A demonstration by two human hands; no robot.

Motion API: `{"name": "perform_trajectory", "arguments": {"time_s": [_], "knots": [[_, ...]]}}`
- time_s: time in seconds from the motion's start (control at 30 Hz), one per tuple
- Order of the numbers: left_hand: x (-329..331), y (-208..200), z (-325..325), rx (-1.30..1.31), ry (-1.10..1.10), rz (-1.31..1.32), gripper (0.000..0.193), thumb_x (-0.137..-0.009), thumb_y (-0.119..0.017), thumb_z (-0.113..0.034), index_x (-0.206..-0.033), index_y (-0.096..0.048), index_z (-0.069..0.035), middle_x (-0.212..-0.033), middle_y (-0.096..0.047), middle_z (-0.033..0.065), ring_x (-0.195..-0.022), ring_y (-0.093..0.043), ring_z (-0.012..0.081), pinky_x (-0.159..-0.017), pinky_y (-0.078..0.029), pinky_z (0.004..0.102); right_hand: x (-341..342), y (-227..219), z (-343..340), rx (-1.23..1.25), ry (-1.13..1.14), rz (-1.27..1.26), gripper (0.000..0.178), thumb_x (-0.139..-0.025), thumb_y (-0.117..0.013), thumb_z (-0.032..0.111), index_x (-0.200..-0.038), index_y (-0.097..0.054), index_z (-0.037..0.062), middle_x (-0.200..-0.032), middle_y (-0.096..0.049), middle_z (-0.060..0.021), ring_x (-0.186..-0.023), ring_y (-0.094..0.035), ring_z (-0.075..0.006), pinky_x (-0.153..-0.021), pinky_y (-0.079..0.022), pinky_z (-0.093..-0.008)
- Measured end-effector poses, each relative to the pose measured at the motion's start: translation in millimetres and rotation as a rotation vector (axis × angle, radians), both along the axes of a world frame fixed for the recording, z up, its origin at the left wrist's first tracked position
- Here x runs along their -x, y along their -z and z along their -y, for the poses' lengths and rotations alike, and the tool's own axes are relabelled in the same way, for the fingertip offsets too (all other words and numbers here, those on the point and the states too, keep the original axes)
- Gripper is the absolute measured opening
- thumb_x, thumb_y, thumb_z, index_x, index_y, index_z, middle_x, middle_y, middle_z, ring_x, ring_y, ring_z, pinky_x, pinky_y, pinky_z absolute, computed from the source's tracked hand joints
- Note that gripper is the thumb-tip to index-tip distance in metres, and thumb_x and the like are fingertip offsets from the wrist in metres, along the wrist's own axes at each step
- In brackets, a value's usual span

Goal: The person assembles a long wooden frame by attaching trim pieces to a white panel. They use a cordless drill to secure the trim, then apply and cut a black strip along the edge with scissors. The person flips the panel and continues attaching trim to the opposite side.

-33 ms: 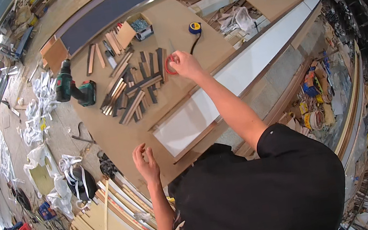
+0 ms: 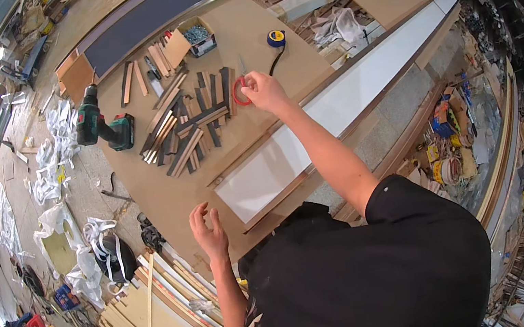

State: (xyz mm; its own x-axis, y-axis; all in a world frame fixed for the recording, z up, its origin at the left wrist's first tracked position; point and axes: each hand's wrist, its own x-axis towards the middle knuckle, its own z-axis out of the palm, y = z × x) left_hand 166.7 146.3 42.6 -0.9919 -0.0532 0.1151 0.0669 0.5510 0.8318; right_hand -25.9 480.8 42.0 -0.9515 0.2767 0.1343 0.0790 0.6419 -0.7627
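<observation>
At the middle of the board-covered workbench, my right hand pinches the red handle of a pair of scissors. The blades point away from me, and my fingers hide part of the handle. Just left of the scissors lies a loose heap of short wood strips, some dark-faced and some bare. My left hand is open and holds nothing, its fingers slightly curled and apart, near the bench's close edge. Beside it is the end of a long white panel with brown edging.
A green cordless drill lies at the bench's left edge. Farther back are a box of screws, a utility knife and a blue-and-yellow tape measure. White wrapping scraps litter the floor at left; stacked long boards lie near my left arm.
</observation>
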Motion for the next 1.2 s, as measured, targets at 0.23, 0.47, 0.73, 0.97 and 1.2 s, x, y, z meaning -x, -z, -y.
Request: {"name": "perform_trajectory", "arguments": {"time_s": [0.23,0.47,0.73,0.97,1.2], "knots": [[-11.5,4.9,-99.2,0.173,0.378,-0.033,0.038,-0.086,-0.072,-0.012,-0.121,-0.061,-0.007,-0.124,-0.060,0.0120,-0.118,-0.053,0.0333,-0.101,-0.040,0.0452,-121.1,30.0,-88.2,-0.015,0.302,-0.075,0.018,-0.088,-0.063,0.016,-0.097,-0.064,0.0003,-0.091,-0.068,-0.0145,-0.091,-0.064,-0.0313,-0.079,-0.052,-0.0413],[-25.0,25.0,-157.8,0.376,0.639,-0.110,0.064,-0.080,-0.077,-0.024,-0.136,-0.053,-0.008,-0.151,-0.040,0.0146,-0.140,-0.037,0.0349,-0.112,-0.028,0.0489,-238.8,17.3,-194.2,-0.167,0.564,-0.055,0.016,-0.086,-0.066,0.012,-0.097,-0.064,0.0015,-0.090,-0.067,-0.0136,-0.084,-0.066,-0.0298,-0.075,-0.053,-0.0411],[-18.5,34.0,-178.3,0.446,0.594,-0.129,0.073,-0.074,-0.083,-0.024,-0.138,-0.051,-0.009,-0.154,-0.037,0.0161,-0.140,-0.033,0.0385,-0.114,-0.027,0.0503,-248.4,42.1,-302.8,0.020,0.822,0.176,0.031,-0.088,-0.067,0.026,-0.107,-0.064,0.0015,-0.102,-0.071,-0.0157,-0.095,-0.069,-0.0318,-0.081,-0.054,-0.0419],[-15.8,44.6,-265.1,0.550,0.509,-0.125,0.083,-0.067,-0.086,-0.031,-0.139,-0.051,-0.009,-0.153,-0.039,0.0145,-0.138,-0.036,0.0379,-0.114,-0.028,0.0502,-204.4,122.4,-449.6,0.178,1.026,0.127,0.056,-0.089,-0.065,0.043,-0.093,-0.067,-0.0123,-0.079,-0.070,-0.0212,-0.077,-0.071,-0.0295,-0.065,-0.055,-0.0421],[-9.5,30.1,-389.6,0.596,0.577,-0.048,0.080,-0.072,-0.084,-0.028,-0.142,-0.048,-0.011,-0.154,-0.038,0.0152,-0.138,-0.037,0.0397,-0.113,-0.028,0.0509,-195.1,87.5,-439.7,0.379,0.914,0.248,0.051,-0.078,-0.073,0.035,-0.100,-0.065,-0.0102,-0.091,-0.071,-0.0215,-0.086,-0.068,-0.0317,-0.077,-0.054,-0.0423]]}}
